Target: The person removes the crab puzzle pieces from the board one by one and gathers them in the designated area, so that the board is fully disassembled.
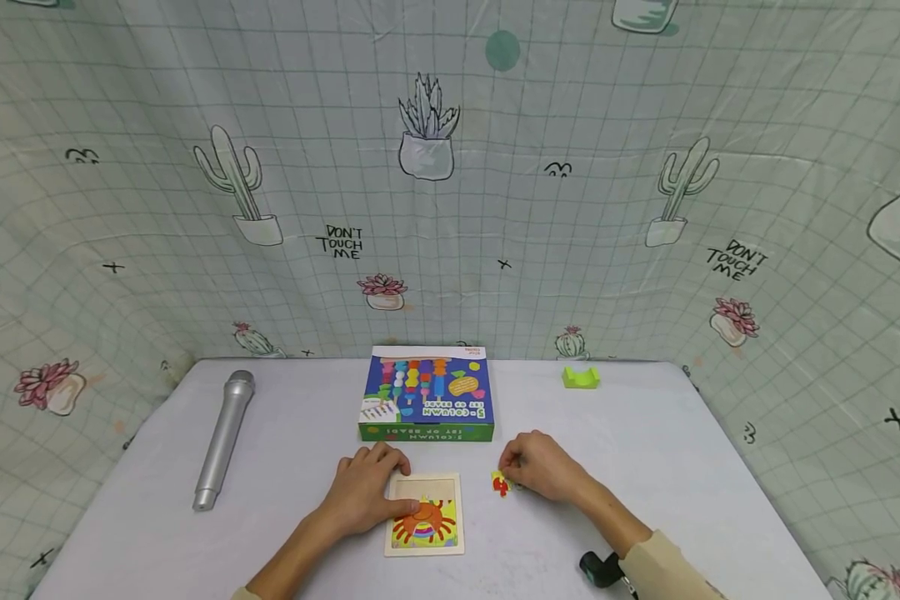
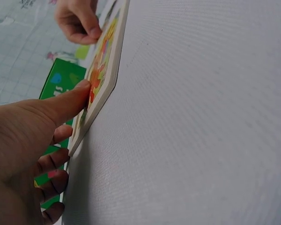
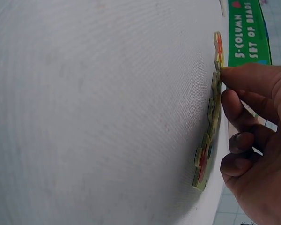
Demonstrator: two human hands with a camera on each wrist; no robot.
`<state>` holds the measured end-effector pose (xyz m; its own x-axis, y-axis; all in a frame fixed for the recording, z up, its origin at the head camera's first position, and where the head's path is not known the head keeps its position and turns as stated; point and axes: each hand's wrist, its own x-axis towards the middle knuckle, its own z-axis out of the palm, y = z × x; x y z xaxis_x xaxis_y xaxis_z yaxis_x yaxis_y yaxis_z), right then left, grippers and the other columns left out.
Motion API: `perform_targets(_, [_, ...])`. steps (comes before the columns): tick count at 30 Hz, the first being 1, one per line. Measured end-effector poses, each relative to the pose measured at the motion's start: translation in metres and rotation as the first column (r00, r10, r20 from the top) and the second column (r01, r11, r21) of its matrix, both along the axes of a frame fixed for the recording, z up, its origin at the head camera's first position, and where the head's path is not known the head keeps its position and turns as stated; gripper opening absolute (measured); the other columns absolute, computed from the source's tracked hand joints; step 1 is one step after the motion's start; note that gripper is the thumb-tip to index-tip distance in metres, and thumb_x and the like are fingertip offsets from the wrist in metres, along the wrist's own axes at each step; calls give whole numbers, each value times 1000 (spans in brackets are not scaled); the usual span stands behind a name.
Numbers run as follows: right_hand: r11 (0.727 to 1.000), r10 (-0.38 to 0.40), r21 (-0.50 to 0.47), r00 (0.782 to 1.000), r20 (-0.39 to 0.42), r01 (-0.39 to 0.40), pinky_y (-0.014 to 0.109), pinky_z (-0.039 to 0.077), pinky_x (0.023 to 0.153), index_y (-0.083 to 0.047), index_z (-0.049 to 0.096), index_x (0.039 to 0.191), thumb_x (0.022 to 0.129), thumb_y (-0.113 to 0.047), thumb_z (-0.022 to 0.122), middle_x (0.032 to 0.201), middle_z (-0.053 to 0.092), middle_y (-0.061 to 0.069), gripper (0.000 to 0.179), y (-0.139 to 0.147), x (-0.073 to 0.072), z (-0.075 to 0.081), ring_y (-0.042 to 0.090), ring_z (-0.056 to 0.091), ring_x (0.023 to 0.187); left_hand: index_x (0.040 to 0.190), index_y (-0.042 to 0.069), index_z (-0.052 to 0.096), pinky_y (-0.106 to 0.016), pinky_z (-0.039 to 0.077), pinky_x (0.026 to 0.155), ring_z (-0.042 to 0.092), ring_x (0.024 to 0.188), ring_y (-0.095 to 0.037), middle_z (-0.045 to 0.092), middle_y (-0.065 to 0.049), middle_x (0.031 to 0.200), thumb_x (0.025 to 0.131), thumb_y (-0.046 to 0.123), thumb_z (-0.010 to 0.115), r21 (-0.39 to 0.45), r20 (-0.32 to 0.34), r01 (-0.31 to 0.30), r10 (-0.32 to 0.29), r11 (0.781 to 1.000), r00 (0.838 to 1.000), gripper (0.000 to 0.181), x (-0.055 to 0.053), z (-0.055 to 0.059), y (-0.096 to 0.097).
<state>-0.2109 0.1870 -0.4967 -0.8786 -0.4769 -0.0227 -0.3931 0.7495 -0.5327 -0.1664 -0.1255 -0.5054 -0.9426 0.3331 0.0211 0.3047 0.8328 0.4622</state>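
In the head view, a flat wooden frame (image 1: 424, 552) with pale, squared edges lies near the front of the table (image 1: 292, 433), its lower part filled by a glossy crab picture (image 1: 441, 523) in orange and yellow, its upper strip showing plain wood. The left hand (image 1: 363, 492) rests at the frame's left side, fingers spread along the upper corner and thumb laid over the picture. Just right of the frame, the right hand (image 1: 546, 467) brings thumb and forefinger together on small puzzle pieces (image 1: 500, 483) – red and yellow, with knobbed outlines. Behind stands a printed cardboard box (image 1: 427, 396), blue on top and green along its front; a silvery microphone-shaped rod (image 1: 223, 442) lies at left, a bright green notched block (image 1: 581, 378) sits at back right, and a dark rounded object (image 1: 600, 570) shows beside the beige sleeve (image 1: 667, 567). The tabletop is whitish, and a softly creased cloth (image 1: 502, 117) printed with a grid, cacti and lettering hangs round it. In the left wrist view, the thumb presses the picture's face while the other fingers bend loosely by the frame's edge; the white surface has a fine woven grain. In the right wrist view, the pieces form a thin, uneven row, their pale cut edges visible – a fingertip touches one, and the lower fingers curl inward.
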Motion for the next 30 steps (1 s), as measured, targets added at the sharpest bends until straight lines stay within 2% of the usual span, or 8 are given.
perform_targets(11, [1000, -24, 16, 1000, -15, 24, 31, 40, 72, -22, 70, 78, 84, -13, 76, 72, 57, -14, 12, -1, 0, 2, 11, 48, 75, 98, 27, 61, -52, 36, 86, 50, 105, -24, 56, 5, 112, 75, 59, 81, 1, 6, 1, -1, 1000, 1000, 45, -1, 1, 2])
perform_targets(16, [997, -51, -49, 998, 23, 52, 28, 43, 67, -18, 70, 83, 87, -13, 73, 77, 57, -9, 7, -5, 2, 6, 12, 51, 75, 98, 27, 61, -53, 36, 87, 50, 106, -24, 55, 6, 111, 75, 58, 82, 9, 9, 3, -3, 1000, 1000, 44, 0, 1, 2])
perform_targets(18, [995, -36, -95, 997, 61, 42, 28, 44, 66, -16, 71, 87, 89, -15, 72, 78, 58, -7, 3, -9, 4, 9, 12, 52, 75, 99, 27, 61, -52, 36, 87, 50, 106, -24, 55, 6, 110, 75, 58, 81, 13, 11, 5, -5, 1000, 1000, 44, 0, 0, 2])
perform_targets(21, [989, 27, -149, 993, 114, -10, 28, 45, 64, -14, 72, 91, 90, -17, 72, 78, 60, -7, 3, -16, 8, 12, 12, 55, 73, 103, 26, 63, -53, 35, 87, 50, 107, -23, 55, 7, 109, 76, 55, 82, 29, 16, 5, -6, 1000, 1000, 44, 0, 0, 2])
perform_targets(25, [983, 95, -171, 983, 156, -68, 26, 46, 65, -15, 74, 97, 90, -19, 72, 81, 62, -9, 8, -25, 14, 13, 9, 55, 73, 107, 26, 63, -54, 35, 89, 49, 107, -23, 55, 6, 108, 78, 51, 83, 46, 24, 7, -8, 999, 1000, 43, 1, 0, 3])
perform_targets(30, [980, 128, -177, 974, 186, -95, 24, 44, 65, -15, 76, 102, 91, -22, 74, 81, 60, -9, 14, -34, 20, 13, 7, 52, 73, 101, 28, 62, -54, 35, 87, 46, 106, -25, 54, 3, 111, 80, 45, 83, 66, 29, 24, -26, 998, 999, 35, 4, 1, 6])
